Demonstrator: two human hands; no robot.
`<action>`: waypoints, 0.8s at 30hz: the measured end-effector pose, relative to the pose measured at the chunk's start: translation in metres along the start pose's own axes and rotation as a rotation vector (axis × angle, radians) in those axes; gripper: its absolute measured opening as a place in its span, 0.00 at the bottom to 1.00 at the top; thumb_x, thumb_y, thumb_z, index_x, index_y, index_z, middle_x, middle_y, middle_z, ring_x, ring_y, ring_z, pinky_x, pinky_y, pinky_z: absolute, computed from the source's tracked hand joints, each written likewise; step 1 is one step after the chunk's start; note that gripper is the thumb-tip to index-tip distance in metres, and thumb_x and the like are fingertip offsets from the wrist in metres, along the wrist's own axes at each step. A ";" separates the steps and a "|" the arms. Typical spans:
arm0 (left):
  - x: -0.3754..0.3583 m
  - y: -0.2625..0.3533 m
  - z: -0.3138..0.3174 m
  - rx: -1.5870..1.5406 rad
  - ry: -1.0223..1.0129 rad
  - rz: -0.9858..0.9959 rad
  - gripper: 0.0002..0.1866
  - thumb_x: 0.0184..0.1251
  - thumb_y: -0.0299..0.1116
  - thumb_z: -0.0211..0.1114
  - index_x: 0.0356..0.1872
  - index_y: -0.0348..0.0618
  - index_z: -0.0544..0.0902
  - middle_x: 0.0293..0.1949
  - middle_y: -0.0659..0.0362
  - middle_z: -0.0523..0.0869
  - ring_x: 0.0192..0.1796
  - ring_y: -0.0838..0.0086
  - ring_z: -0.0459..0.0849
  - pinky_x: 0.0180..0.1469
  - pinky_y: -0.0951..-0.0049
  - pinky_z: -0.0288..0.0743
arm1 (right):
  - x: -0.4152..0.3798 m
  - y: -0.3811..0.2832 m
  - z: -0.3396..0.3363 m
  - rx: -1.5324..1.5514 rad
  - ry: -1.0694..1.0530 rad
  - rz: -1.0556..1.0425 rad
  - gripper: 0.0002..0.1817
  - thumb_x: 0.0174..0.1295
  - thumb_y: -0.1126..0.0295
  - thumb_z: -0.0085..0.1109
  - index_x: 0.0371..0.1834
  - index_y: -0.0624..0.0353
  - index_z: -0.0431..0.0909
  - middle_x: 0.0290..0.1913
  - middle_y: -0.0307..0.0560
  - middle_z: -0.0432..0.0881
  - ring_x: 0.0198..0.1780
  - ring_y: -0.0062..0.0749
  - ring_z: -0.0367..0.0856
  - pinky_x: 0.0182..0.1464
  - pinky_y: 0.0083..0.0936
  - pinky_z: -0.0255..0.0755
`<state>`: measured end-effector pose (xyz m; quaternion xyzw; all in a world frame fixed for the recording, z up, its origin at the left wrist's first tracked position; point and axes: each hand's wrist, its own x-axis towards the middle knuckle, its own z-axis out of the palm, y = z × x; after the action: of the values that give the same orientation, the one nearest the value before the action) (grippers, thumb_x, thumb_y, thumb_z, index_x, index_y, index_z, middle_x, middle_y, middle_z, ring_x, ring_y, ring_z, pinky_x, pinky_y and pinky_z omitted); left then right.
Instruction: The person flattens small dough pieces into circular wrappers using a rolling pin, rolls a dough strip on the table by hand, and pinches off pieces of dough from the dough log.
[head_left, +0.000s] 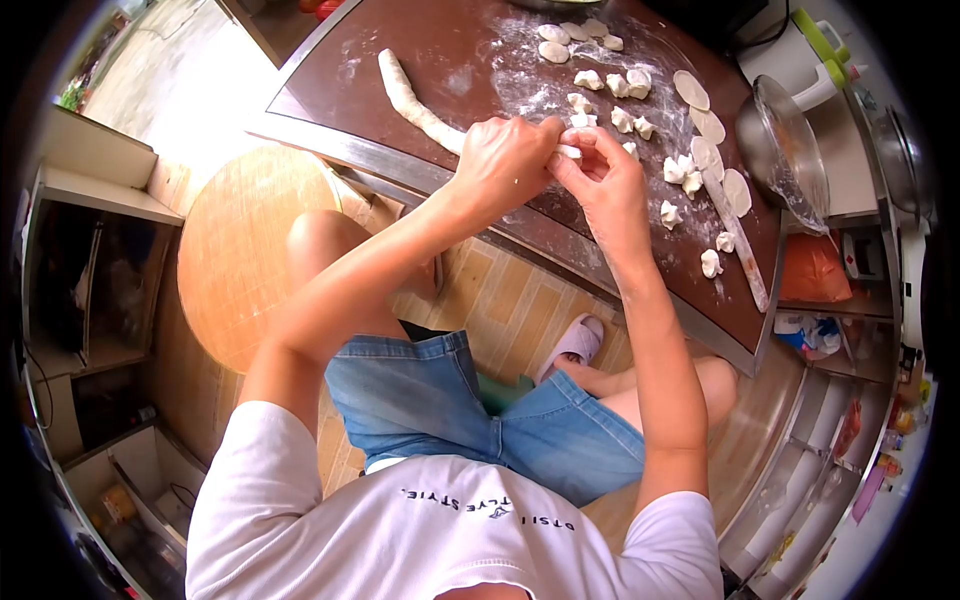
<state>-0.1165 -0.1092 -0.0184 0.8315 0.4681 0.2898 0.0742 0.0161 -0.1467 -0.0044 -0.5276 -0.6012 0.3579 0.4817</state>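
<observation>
A long floury dough rope stretches over the brown table toward my hands, its near part hidden under my left hand. My left hand is wrapped round that rope, fingers closed. Pressed close beside it, my right hand pinches the short dough end that pokes out between the two hands. Just beyond them lie several small torn dough pieces. Flattened dough rounds rest to the right, a few of them partly under a floured rolling pin. More dough discs sit at the far side.
Flour dusts the brown table. A metal bowl stands at the right edge, near a white and green appliance. A round wooden stool top is at my left. Open shelves line the right side.
</observation>
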 end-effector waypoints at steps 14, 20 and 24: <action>-0.005 -0.025 -0.013 -0.303 -0.245 -0.049 0.25 0.51 0.34 0.67 0.49 0.45 0.67 0.30 0.48 0.83 0.38 0.53 0.82 0.40 0.60 0.74 | 0.093 -0.021 -0.013 -0.574 -0.075 -0.340 0.17 0.53 0.62 0.64 0.44 0.57 0.79 0.30 0.47 0.85 0.34 0.27 0.84 0.36 0.23 0.76; -0.009 -0.032 -0.011 -0.521 -0.149 0.036 0.32 0.51 0.23 0.67 0.56 0.42 0.61 0.36 0.49 0.84 0.42 0.57 0.83 0.42 0.67 0.75 | 0.024 0.011 0.004 -0.106 -0.281 -0.109 0.16 0.54 0.62 0.65 0.42 0.59 0.79 0.38 0.47 0.83 0.35 0.31 0.84 0.38 0.26 0.77; -0.015 -0.031 -0.006 -0.531 -0.126 0.079 0.36 0.48 0.19 0.67 0.58 0.42 0.58 0.36 0.52 0.84 0.41 0.61 0.84 0.42 0.69 0.76 | 0.013 0.014 0.008 -0.123 -0.211 -0.198 0.15 0.50 0.66 0.69 0.40 0.58 0.80 0.37 0.45 0.80 0.33 0.29 0.82 0.37 0.23 0.77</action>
<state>-0.1483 -0.1056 -0.0323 0.8170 0.3375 0.3528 0.3070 0.0129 -0.1306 -0.0168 -0.4539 -0.7184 0.3244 0.4155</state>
